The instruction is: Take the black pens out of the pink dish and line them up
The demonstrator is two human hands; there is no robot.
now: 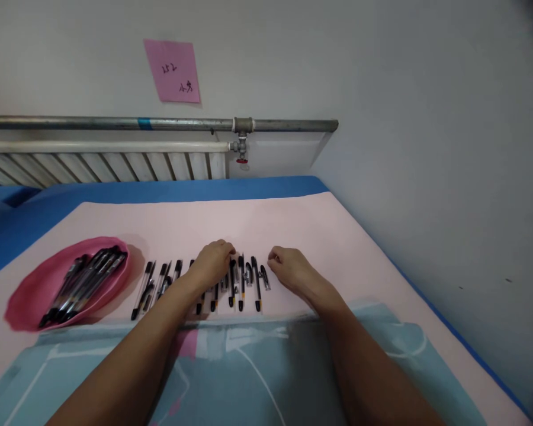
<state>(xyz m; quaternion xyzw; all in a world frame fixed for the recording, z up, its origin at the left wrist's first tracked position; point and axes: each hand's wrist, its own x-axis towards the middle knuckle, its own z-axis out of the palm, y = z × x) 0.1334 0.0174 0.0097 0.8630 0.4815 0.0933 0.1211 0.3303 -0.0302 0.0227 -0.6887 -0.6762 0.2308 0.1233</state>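
Observation:
My left hand (214, 262) reaches over the middle of a row of pens, its fingers bent down and closed near the top of one pen (231, 287). Whether it holds anything is hidden. My right hand (288, 266) is just right of the row, fingers curled together beside a black pen cap (265, 277); I cannot make out anything in them. The pens are clear-barrelled with black ends and lie side by side, with loose caps between them. At the right end of the row lies another pen (256, 287). My left forearm covers part of the row.
A pink plastic basin (20, 307) with several pens (89, 281) stands at the left. The pens lie on a pink surface (231, 222) with a blue edge, and a teal patterned cloth (249, 367) is nearest me. A radiator (115, 165), pipe and wall stand behind.

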